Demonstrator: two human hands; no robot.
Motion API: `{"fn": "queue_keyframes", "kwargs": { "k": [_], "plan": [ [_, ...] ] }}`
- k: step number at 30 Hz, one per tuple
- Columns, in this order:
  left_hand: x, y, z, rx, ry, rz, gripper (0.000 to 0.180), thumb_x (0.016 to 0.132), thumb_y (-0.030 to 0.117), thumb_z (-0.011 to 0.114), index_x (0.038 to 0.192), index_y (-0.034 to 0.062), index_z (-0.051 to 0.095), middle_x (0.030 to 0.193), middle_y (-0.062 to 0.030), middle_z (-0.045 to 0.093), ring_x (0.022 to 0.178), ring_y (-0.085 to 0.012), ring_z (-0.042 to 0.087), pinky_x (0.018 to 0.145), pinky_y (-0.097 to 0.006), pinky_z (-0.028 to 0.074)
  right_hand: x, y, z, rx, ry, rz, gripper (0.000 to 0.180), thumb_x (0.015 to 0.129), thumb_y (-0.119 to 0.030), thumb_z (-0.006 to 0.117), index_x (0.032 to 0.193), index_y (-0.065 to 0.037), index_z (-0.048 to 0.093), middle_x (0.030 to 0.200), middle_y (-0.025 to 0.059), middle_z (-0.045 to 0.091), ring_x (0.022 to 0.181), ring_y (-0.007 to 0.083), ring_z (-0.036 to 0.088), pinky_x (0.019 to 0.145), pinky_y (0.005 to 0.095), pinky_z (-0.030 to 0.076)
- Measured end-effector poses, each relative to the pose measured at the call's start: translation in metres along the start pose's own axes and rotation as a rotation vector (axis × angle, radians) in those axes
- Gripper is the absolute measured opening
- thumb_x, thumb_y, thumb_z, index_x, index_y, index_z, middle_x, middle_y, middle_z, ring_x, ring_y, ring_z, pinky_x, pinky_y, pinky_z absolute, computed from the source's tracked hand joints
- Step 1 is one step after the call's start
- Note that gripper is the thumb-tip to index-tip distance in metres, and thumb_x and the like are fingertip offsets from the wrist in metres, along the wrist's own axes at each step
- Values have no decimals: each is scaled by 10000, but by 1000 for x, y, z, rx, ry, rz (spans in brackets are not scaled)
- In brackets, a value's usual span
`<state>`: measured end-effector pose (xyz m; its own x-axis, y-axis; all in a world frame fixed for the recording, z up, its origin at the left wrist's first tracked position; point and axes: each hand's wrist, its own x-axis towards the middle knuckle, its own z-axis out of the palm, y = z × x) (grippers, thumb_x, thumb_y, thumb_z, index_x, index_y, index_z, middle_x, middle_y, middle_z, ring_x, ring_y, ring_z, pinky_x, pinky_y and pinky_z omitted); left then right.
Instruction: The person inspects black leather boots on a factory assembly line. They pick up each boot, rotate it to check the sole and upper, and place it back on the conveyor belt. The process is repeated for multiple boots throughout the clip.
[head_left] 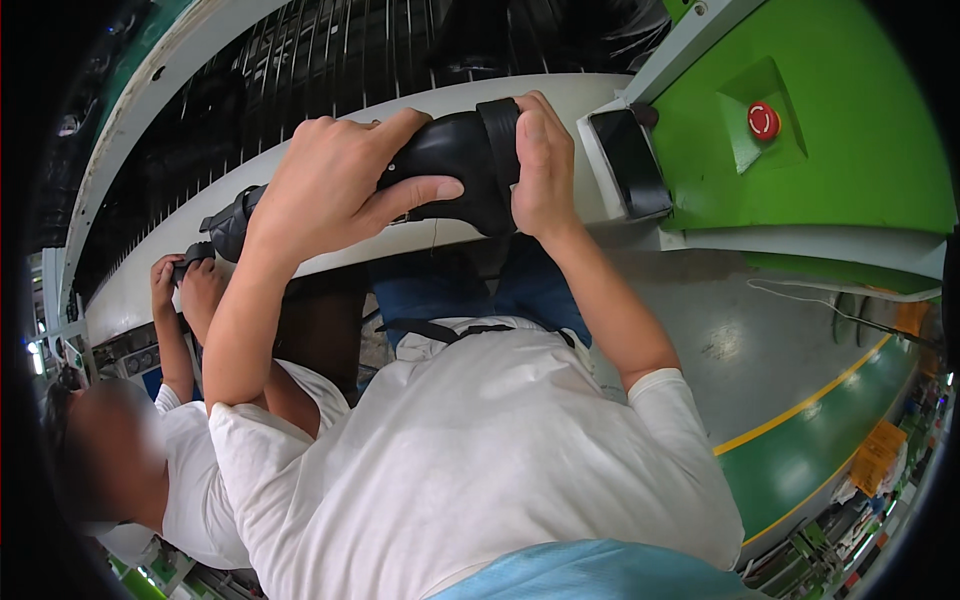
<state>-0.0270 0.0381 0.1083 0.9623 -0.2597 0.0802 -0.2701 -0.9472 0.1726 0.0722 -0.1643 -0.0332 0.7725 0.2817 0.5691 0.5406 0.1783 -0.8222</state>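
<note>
Between my two hands is a black, glossy shoe (448, 152) with a thick dark band at its right end, held above the pale ledge. My left hand (335, 185) wraps over its left part, with the thumb pressed along the near side. At the banded end, my right hand (542, 168) grips with fingers on the far side and its thumb uppermost. A thin thread hangs from the shoe's lower edge. Another black shoe-like piece (232, 225) lies on the ledge beyond my left wrist, partly hidden by it.
The pale curved ledge (590, 95) runs before me, with metal rods (340, 45) behind. To the right are a dark-screened device (627, 150) and a green panel (850, 120) with a red button (763, 121). A co-worker (200, 460) at my left handles a small black piece (190, 262).
</note>
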Motion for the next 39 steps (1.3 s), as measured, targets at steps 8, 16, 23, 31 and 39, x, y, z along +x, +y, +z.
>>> {"fn": "queue_keyframes", "kwargs": {
  "k": [8, 16, 23, 31, 39],
  "plan": [
    [12, -3, 6, -57, 34, 3, 688, 973, 585, 838, 1209, -54, 739, 610, -181, 611, 589, -421, 664, 572, -448, 488, 3, 25, 11, 136, 108, -6, 416, 1166, -311, 454, 924, 11, 559, 860, 139, 532, 782, 274, 518, 730, 398, 443],
    [11, -6, 12, -65, 65, -18, 671, 979, 591, 833, 1198, -38, 753, 589, -162, 597, 552, -395, 648, 554, -442, 466, 7, 13, 7, 95, 35, 30, 483, 1197, -377, 459, 923, 3, 575, 879, 108, 556, 787, 250, 523, 740, 384, 452],
    [15, 1, 13, -36, 92, 0, 648, 966, 581, 847, 1179, -25, 763, 596, -164, 604, 569, -403, 659, 560, -432, 480, 4, 8, -2, 12, -5, 79, 446, 1202, -359, 451, 1095, 30, 642, 947, 148, 599, 816, 326, 571, 780, 423, 490],
    [13, 17, 11, 17, 59, 26, 634, 928, 573, 877, 1150, -7, 750, 642, -163, 635, 593, -405, 662, 567, -442, 486, -3, -4, -21, -135, -84, -43, 432, 1191, -304, 419, 1240, 55, 656, 1034, 218, 647, 895, 408, 635, 818, 478, 519],
    [-9, 38, 7, 40, 56, 163, 673, 874, 526, 911, 1223, -23, 742, 731, -141, 706, 647, -387, 693, 636, -441, 510, -21, -23, -42, -190, -138, -192, 420, 1101, -358, 527, 1217, 27, 649, 995, 192, 606, 852, 367, 610, 778, 471, 502]
  ]
}}
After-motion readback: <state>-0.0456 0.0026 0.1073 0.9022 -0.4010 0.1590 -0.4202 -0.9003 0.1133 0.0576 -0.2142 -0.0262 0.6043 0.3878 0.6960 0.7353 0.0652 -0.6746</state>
